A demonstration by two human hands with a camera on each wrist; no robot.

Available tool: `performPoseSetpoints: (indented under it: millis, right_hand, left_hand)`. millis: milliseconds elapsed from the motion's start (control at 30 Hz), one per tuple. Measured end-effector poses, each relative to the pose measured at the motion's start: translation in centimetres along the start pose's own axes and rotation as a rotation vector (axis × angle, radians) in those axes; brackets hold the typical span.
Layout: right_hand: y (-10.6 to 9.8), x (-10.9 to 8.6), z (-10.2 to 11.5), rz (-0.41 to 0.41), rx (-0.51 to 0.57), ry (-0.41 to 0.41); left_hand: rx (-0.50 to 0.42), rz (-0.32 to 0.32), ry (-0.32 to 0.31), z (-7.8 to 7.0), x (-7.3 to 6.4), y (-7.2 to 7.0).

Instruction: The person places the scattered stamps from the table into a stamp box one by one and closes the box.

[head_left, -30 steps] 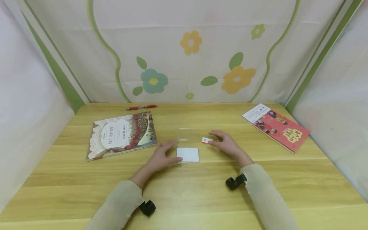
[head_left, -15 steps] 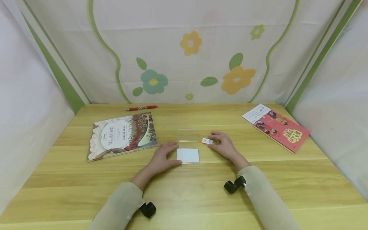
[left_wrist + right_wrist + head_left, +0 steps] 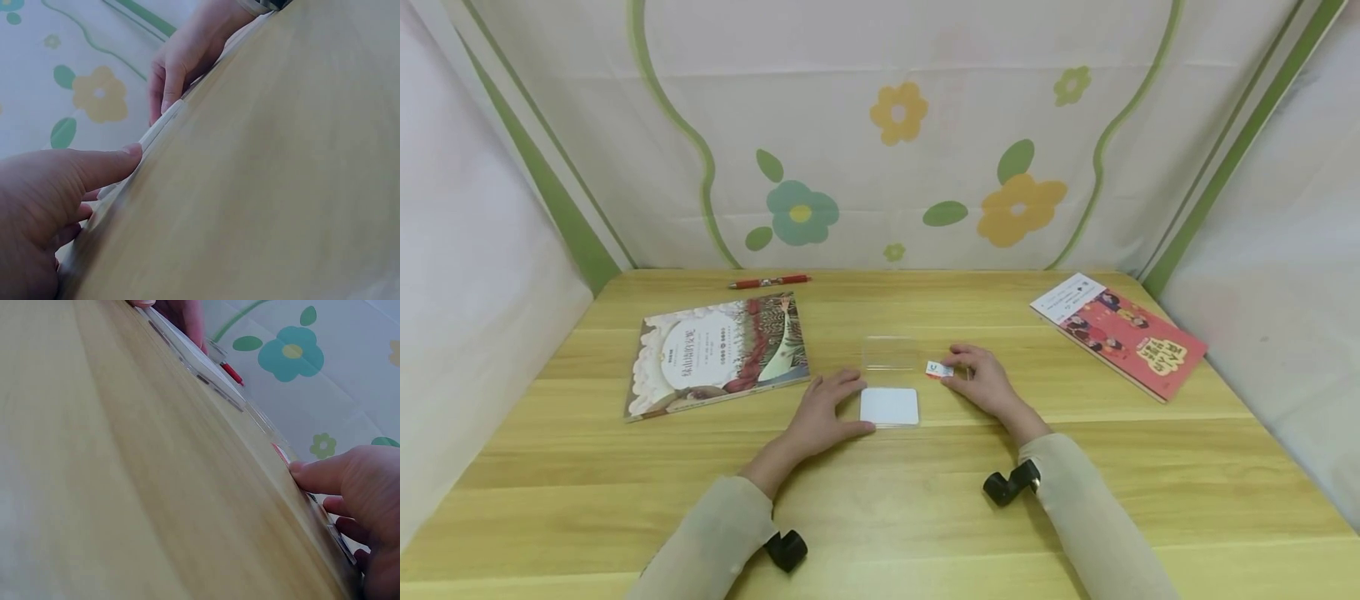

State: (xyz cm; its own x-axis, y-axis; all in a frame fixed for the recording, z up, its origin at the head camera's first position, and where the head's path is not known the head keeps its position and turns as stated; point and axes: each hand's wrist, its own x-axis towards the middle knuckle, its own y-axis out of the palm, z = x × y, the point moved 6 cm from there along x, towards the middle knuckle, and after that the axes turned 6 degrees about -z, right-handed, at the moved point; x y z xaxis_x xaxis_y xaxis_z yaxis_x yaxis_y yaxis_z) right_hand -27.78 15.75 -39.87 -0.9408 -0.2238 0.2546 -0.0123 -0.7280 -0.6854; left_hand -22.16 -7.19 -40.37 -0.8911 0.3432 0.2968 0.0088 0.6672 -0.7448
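Note:
A shallow clear plastic case holding a white card stack (image 3: 889, 406) lies mid-table. My left hand (image 3: 823, 412) holds its left side, thumb at the near corner and forefinger at the far corner. In the left wrist view the thumb (image 3: 119, 165) lies along the case's edge. Behind the case is a flat clear plastic lid (image 3: 889, 352). My right hand (image 3: 985, 379) pinches a small flat white card with red along its near edge (image 3: 937, 369) between thumb and forefinger, low over the table. Part of that card is hidden by the fingers.
A picture book (image 3: 718, 354) lies at left with a red pen (image 3: 771, 282) behind it. A red booklet (image 3: 1120, 336) lies at right. A flowered cloth wall (image 3: 880, 167) rises behind the wooden table (image 3: 880, 508).
My left thumb has slid from the top of the white cards to the case's near left corner. My right thumb and forefinger have shifted slightly on the small card, which stays nearly in place.

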Motion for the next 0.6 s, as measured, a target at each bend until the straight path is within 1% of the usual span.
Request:
performPoseSetpoints:
  millis: [167,400,600]
  right_hand:
    - [0.13,-0.06,-0.03,-0.002,-0.001,0.009]
    - [0.23,-0.07,0.07,-0.015,-0.025,-0.007]
    - [0.29,-0.06,0.24,-0.025,-0.064,-0.027]
  left_hand:
    - [0.013,-0.009,0.006,-0.05,-0.17,0.05]
    - [0.020,-0.008,-0.005,0.01,-0.27,0.11]
    - [0.032,-0.007,0.000,0.00,-0.19,0.17]
